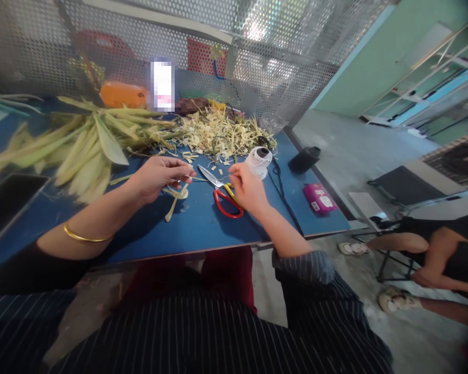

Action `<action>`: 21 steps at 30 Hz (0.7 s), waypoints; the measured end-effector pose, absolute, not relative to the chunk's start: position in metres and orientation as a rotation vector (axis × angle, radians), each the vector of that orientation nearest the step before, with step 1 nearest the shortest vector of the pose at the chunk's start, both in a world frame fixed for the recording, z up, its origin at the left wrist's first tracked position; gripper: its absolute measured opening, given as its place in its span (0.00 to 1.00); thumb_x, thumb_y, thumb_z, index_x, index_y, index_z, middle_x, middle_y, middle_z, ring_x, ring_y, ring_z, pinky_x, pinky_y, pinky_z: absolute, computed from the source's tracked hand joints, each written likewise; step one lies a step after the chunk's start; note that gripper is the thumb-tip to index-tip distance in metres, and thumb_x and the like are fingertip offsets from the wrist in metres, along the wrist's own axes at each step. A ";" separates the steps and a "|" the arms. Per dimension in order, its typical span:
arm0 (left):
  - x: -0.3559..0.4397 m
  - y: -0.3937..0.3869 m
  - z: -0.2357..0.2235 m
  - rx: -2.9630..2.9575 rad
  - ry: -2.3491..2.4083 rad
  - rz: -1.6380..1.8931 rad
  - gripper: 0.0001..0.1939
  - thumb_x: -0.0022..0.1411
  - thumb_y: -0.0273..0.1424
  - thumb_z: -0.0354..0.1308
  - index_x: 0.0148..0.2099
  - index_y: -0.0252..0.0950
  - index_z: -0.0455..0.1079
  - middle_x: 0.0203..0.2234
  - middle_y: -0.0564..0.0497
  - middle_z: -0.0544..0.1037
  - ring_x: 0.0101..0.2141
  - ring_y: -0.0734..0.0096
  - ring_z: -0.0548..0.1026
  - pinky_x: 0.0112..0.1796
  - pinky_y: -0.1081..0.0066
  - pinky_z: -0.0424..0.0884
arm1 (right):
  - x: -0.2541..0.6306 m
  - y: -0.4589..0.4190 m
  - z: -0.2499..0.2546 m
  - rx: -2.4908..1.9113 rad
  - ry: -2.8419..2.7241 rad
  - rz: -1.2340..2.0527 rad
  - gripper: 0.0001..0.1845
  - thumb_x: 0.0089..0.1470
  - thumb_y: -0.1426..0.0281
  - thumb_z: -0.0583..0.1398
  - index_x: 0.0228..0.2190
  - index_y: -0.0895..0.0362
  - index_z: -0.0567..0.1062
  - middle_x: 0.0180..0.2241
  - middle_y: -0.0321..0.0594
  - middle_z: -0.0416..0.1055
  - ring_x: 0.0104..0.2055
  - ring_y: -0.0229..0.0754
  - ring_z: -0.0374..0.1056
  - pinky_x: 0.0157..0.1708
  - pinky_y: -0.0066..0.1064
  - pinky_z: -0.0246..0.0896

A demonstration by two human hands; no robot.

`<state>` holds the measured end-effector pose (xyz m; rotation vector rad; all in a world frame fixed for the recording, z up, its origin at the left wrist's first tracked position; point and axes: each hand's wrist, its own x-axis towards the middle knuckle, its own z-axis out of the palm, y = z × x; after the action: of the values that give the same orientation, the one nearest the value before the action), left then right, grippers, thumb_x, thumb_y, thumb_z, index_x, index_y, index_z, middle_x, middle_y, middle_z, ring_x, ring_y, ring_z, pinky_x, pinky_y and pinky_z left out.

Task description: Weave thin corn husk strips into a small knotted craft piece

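Note:
My left hand (161, 179) is closed in a pinch on a thin pale husk strip, whose end pokes out to the right of the fingertips. Below those fingers, a few cut husk pieces (171, 208) lie on the blue table (156, 234). Scissors (228, 212) with red and yellow handles rest between my hands, blades pointing to the far left. My right hand (247, 187) has its fingers curled together beside a white thread spool (259, 162); whatever they pinch is too fine to make out, perhaps thread.
Long pale-green husks (86, 140) spread at the left, with a heap of shredded husk (222, 132) behind the scissors. A black spool (304, 160), a black cord (283, 192) and a purple packet (319, 199) lie right. Perforated metal panel (203, 31) stands behind; a seated person is at right.

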<state>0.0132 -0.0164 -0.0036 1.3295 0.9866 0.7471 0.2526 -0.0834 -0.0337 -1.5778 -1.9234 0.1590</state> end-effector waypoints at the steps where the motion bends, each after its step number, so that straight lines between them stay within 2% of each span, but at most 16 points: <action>1: 0.015 -0.018 -0.001 1.330 0.968 0.693 0.13 0.44 0.37 0.70 0.29 0.33 0.77 0.31 0.44 0.80 0.27 0.71 0.74 0.22 0.75 0.65 | 0.244 -0.082 -0.034 -1.561 -2.004 0.120 0.13 0.62 0.68 0.47 0.44 0.58 0.66 0.36 0.44 0.74 0.36 0.43 0.69 0.39 0.33 0.60; 5: 0.024 -0.019 0.003 1.265 0.909 0.604 0.14 0.41 0.36 0.72 0.28 0.32 0.75 0.25 0.44 0.79 0.22 0.73 0.72 0.18 0.76 0.62 | 0.216 -0.079 -0.038 -1.426 -2.255 -0.100 0.15 0.63 0.72 0.44 0.45 0.60 0.67 0.38 0.48 0.74 0.39 0.47 0.68 0.41 0.36 0.59; 9: 0.024 -0.011 -0.004 1.176 0.912 0.539 0.09 0.46 0.31 0.69 0.27 0.31 0.75 0.18 0.48 0.73 0.19 0.76 0.70 0.16 0.78 0.61 | 0.197 -0.077 -0.041 -1.212 -2.404 -0.251 0.16 0.63 0.75 0.44 0.45 0.61 0.68 0.38 0.49 0.74 0.40 0.47 0.67 0.41 0.38 0.59; 12: 0.018 -0.003 -0.010 1.160 0.828 0.394 0.11 0.51 0.31 0.67 0.22 0.33 0.72 0.14 0.51 0.68 0.15 0.81 0.62 0.13 0.81 0.55 | 0.186 -0.076 -0.040 -1.022 -2.460 -0.346 0.17 0.64 0.74 0.43 0.43 0.61 0.69 0.36 0.48 0.74 0.39 0.45 0.67 0.40 0.37 0.60; 15: 0.012 0.001 -0.012 1.064 0.723 0.284 0.14 0.53 0.32 0.66 0.20 0.33 0.69 0.10 0.55 0.59 0.13 0.84 0.54 0.12 0.82 0.51 | 0.176 -0.076 -0.041 -0.842 -2.492 -0.402 0.17 0.65 0.74 0.43 0.45 0.62 0.69 0.37 0.47 0.74 0.42 0.44 0.68 0.44 0.38 0.60; 18: 0.012 0.001 -0.013 0.927 0.688 0.269 0.09 0.53 0.29 0.65 0.24 0.32 0.72 0.12 0.55 0.60 0.14 0.84 0.56 0.13 0.82 0.56 | 0.169 -0.079 -0.046 -0.783 -2.570 -0.404 0.17 0.65 0.74 0.43 0.44 0.60 0.70 0.39 0.47 0.74 0.45 0.44 0.67 0.47 0.41 0.59; 21: 0.015 0.000 -0.015 0.857 0.752 0.325 0.06 0.53 0.27 0.65 0.26 0.31 0.74 0.17 0.50 0.68 0.17 0.81 0.63 0.17 0.80 0.64 | 0.172 -0.086 -0.049 -0.833 -2.638 -0.345 0.16 0.65 0.73 0.44 0.42 0.58 0.71 0.38 0.46 0.73 0.41 0.43 0.67 0.44 0.40 0.60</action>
<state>0.0146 0.0000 -0.0146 0.8571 0.7515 0.3249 0.1717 -0.0864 -0.0486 -0.8333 -2.6375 -0.3452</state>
